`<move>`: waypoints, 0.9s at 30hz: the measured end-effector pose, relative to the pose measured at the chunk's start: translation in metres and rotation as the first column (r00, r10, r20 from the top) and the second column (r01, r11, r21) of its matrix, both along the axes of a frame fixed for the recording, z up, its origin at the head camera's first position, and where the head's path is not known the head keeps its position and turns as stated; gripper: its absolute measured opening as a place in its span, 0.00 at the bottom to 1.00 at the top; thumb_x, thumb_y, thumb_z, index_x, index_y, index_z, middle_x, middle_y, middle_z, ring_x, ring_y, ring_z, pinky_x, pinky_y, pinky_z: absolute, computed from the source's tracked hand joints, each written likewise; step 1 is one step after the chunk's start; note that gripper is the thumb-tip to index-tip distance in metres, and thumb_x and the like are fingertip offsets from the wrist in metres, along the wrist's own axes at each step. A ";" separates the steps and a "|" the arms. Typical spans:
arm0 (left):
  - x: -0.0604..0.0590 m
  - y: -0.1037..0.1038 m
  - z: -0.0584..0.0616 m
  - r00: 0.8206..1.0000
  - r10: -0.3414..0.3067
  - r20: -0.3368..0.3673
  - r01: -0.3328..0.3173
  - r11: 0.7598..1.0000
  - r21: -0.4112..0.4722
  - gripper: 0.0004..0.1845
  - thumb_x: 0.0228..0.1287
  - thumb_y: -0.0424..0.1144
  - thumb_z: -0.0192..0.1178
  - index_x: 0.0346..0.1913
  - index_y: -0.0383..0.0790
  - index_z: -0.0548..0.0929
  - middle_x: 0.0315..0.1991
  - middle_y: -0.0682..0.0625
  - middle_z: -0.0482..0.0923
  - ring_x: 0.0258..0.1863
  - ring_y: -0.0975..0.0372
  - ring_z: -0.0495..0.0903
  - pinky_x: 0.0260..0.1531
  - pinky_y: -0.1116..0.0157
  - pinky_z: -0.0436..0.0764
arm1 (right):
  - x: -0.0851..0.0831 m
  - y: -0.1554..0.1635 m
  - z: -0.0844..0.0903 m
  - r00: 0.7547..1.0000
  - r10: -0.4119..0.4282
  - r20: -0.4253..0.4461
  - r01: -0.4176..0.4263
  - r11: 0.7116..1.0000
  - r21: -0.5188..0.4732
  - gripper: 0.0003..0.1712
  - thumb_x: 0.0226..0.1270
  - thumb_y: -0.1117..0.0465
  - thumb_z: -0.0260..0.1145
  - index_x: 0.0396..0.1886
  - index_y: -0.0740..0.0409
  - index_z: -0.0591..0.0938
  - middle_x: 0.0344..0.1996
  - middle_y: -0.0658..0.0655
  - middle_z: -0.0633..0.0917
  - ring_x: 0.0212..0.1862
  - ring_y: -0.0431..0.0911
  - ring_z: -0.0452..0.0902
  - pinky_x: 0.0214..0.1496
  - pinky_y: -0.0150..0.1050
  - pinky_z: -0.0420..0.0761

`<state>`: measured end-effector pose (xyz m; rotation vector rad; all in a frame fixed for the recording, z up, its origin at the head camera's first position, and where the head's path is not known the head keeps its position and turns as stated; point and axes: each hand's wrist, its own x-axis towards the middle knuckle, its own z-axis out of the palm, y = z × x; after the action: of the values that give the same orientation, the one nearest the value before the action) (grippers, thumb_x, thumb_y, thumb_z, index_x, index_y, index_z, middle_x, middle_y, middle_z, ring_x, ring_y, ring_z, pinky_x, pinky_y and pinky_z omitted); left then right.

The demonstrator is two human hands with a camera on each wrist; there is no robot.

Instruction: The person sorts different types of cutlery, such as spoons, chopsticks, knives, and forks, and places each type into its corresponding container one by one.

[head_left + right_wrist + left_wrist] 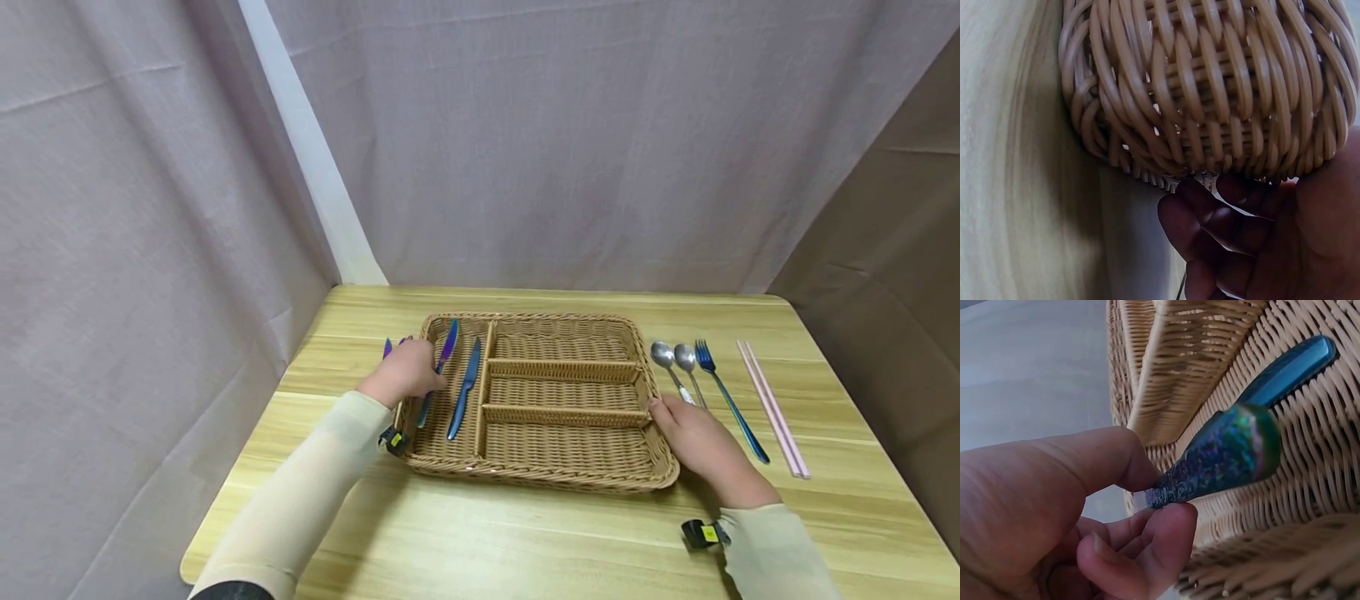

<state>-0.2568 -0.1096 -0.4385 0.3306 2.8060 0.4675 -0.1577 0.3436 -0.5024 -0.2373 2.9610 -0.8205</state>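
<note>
My left hand (405,371) pinches a knife with an iridescent purple-blue handle (1229,450) between thumb and fingers. Its purple blade (449,340) points to the back, over the left compartment of a wicker cutlery basket (555,479). Within that same compartment lies a blue knife (467,387), beside the held one. On the opposite side, my right hand (701,442) grips the basket's right rim, thumb on top. In the right wrist view its fingers (1179,219) curl against the outer wicker wall. The basket's three right-hand compartments hold nothing.
Right of the basket lie two spoons (685,358), a blue fork (731,408) and a pair of pink chopsticks (776,408) on the wooden table (480,550). Purple tips (387,347) of cutlery show beyond the left rim, partly hidden by the left hand. Grey curtains hang behind.
</note>
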 end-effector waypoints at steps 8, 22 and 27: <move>-0.003 0.010 -0.008 0.998 -0.016 0.058 0.017 1.000 -0.015 0.19 0.70 0.41 0.75 0.23 0.42 0.81 0.20 0.47 0.85 0.21 0.55 0.88 0.30 0.63 0.84 | 0.001 -0.002 0.001 1.000 -0.001 0.005 0.001 1.000 0.002 0.36 0.95 0.46 0.37 0.72 0.71 0.76 0.67 0.81 0.78 0.68 0.81 0.73 0.68 0.78 0.72; -0.012 0.020 -0.017 0.997 -0.037 0.071 0.042 0.997 -0.069 0.15 0.68 0.38 0.73 0.26 0.41 0.79 0.22 0.48 0.86 0.20 0.59 0.88 0.27 0.65 0.84 | 0.001 -0.001 0.002 1.000 -0.005 0.014 0.005 1.000 -0.002 0.36 0.95 0.45 0.37 0.72 0.71 0.77 0.67 0.81 0.78 0.68 0.81 0.73 0.67 0.78 0.72; -0.011 0.023 -0.019 0.995 -0.019 0.095 0.024 0.998 -0.055 0.18 0.69 0.37 0.74 0.25 0.42 0.77 0.22 0.48 0.84 0.21 0.58 0.89 0.27 0.65 0.85 | 0.001 -0.001 0.002 1.000 -0.008 0.007 0.008 1.000 0.000 0.37 0.95 0.45 0.37 0.71 0.71 0.77 0.66 0.81 0.79 0.67 0.81 0.74 0.66 0.78 0.73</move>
<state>-0.2681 -0.0869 -0.4577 0.3180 2.7151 0.3886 -0.1566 0.3424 -0.5004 -0.2217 2.9573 -0.8206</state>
